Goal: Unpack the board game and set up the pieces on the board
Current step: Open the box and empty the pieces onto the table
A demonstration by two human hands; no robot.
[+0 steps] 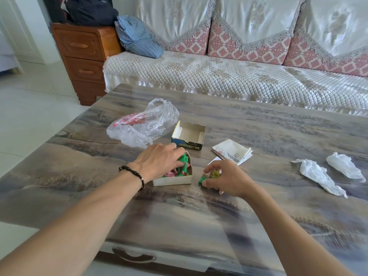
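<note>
A small white box tray [172, 181] sits on the table and holds several green and pink plastic game pieces [182, 168]. My left hand [157, 161] reaches into it, fingers curled over a green piece. My right hand [227, 177] is just right of the tray and holds a green piece [202, 180] and an olive piece [216, 173] low over the table. The empty box lid [189, 136] lies behind the tray. A folded paper game board [232, 151] lies behind my right hand.
A clear plastic bag [143, 122] with red print lies at the back left of the marble-pattern table [258, 126]. Two crumpled white wrappers [320, 177] lie at the right. A sofa and a wooden cabinet stand beyond the table.
</note>
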